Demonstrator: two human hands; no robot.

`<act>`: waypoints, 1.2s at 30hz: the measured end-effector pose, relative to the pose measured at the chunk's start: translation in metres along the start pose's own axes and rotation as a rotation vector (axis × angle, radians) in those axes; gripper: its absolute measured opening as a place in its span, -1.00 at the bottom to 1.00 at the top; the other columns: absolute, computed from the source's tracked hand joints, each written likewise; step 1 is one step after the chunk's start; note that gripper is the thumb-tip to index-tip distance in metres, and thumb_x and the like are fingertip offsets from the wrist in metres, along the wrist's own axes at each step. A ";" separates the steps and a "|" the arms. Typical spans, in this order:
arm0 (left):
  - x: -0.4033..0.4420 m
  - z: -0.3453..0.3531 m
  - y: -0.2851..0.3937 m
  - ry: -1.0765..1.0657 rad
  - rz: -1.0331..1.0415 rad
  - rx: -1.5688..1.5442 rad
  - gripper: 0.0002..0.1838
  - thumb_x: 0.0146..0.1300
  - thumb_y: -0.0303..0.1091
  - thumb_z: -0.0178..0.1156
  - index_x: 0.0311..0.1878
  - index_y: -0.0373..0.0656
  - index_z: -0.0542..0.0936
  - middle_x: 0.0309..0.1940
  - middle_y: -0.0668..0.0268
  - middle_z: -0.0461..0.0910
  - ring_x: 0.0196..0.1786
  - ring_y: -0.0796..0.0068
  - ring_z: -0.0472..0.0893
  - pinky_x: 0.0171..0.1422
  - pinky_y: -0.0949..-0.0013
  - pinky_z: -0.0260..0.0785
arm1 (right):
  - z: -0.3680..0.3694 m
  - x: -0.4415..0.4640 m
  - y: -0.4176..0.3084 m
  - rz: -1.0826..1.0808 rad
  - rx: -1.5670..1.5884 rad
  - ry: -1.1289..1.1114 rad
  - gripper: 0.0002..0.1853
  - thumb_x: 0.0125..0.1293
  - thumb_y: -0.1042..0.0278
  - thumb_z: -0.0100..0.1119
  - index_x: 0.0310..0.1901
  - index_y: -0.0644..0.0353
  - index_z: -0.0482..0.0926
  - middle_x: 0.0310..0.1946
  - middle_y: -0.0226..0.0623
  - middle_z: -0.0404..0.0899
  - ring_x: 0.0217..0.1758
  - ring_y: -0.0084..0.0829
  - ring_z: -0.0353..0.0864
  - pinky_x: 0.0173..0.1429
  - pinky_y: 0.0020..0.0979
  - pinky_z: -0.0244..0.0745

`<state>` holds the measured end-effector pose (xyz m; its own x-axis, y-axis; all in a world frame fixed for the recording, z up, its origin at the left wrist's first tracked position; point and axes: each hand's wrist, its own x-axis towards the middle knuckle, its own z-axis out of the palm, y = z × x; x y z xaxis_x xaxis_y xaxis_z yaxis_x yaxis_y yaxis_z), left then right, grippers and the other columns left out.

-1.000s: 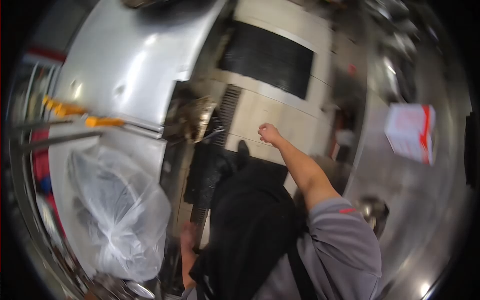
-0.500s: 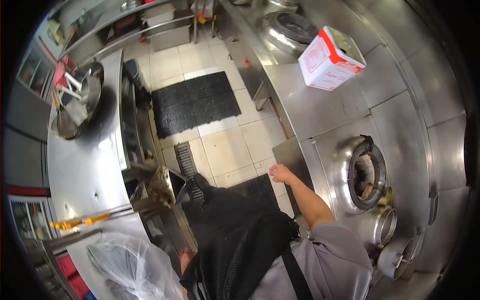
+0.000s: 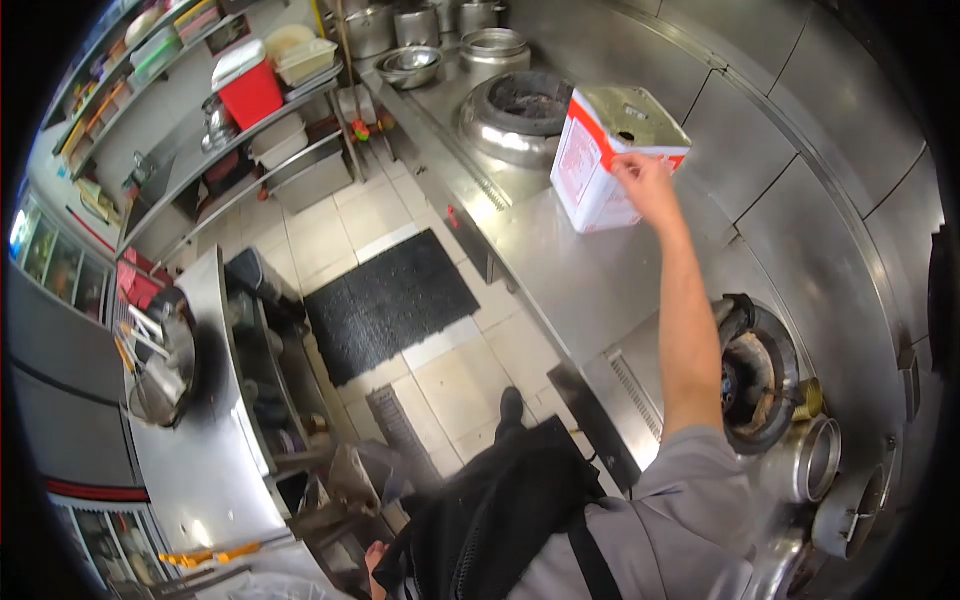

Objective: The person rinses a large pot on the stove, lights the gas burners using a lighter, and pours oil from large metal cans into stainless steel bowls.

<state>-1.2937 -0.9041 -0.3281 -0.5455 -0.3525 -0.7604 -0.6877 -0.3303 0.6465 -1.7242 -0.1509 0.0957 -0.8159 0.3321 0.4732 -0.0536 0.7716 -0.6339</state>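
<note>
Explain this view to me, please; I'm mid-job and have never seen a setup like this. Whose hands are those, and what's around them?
There is no robot: these are a person's bare hands, seen from one camera worn on the head, looking forward and down.

The right hand has its fingers at the top edge of a white and red tin; whether they grip it, I can't tell. The left hand hangs low, partly hidden, so I can't say if it holds anything.

The tin stands on a steel counter, between a far burner and a near burner. Metal bowls sit farther along. Across the aisle, a steel table bears a strainer.
</note>
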 end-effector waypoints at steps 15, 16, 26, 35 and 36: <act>0.018 0.212 0.170 -0.210 -0.143 0.212 -0.76 0.43 -0.18 0.14 0.07 0.01 0.52 -0.37 0.38 0.58 -0.43 0.48 0.58 -0.46 0.38 0.30 | -0.026 0.286 0.209 0.286 -0.160 -0.476 -0.58 -0.02 0.16 0.57 -0.19 0.20 0.64 -0.28 -0.26 0.70 -0.18 -0.40 0.65 -0.06 -0.35 0.53; 0.016 0.225 0.175 -0.143 -0.136 0.364 -0.75 0.43 -0.17 0.14 0.09 0.01 0.53 -0.35 0.39 0.58 -0.42 0.48 0.58 -0.46 0.38 0.29 | -0.026 0.289 0.211 0.286 -0.194 -0.487 -0.57 -0.04 0.16 0.58 -0.19 0.20 0.64 -0.30 -0.27 0.69 -0.19 -0.41 0.64 -0.08 -0.35 0.53; 0.034 0.297 0.179 0.016 -0.235 0.519 -0.58 0.45 -0.10 0.14 0.28 -0.02 0.45 -0.05 0.29 0.60 -0.18 0.36 0.61 -0.22 0.21 0.41 | -0.019 0.294 0.214 0.114 -0.098 -0.533 -0.73 0.15 0.19 0.44 -0.33 0.23 0.63 -0.40 -0.20 0.70 -0.31 -0.32 0.67 -0.21 -0.22 0.53; 0.051 0.318 0.186 -0.161 -0.104 0.626 -0.56 0.48 -0.14 0.08 0.33 -0.05 0.43 -0.01 0.26 0.59 -0.13 0.33 0.59 -0.11 0.18 0.42 | -0.006 0.237 0.167 0.300 0.035 -0.172 -0.79 0.36 0.23 0.23 -0.14 0.19 0.60 -0.34 -0.09 0.71 -0.21 -0.15 0.70 -0.04 -0.16 0.51; 0.057 0.314 0.185 -0.183 -0.162 0.538 -0.57 0.47 -0.14 0.07 0.32 -0.05 0.43 0.00 0.27 0.59 -0.12 0.34 0.59 -0.12 0.19 0.41 | -0.006 0.231 0.162 0.320 0.065 -0.165 -0.79 0.37 0.23 0.22 -0.13 0.19 0.60 -0.35 -0.10 0.70 -0.24 -0.16 0.69 -0.06 -0.17 0.50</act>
<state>-1.6022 -0.7105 -0.2711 -0.4544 -0.1617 -0.8760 -0.8893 0.1399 0.4355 -1.9184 0.0541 0.1059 -0.8788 0.4552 0.1432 0.1870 0.6047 -0.7742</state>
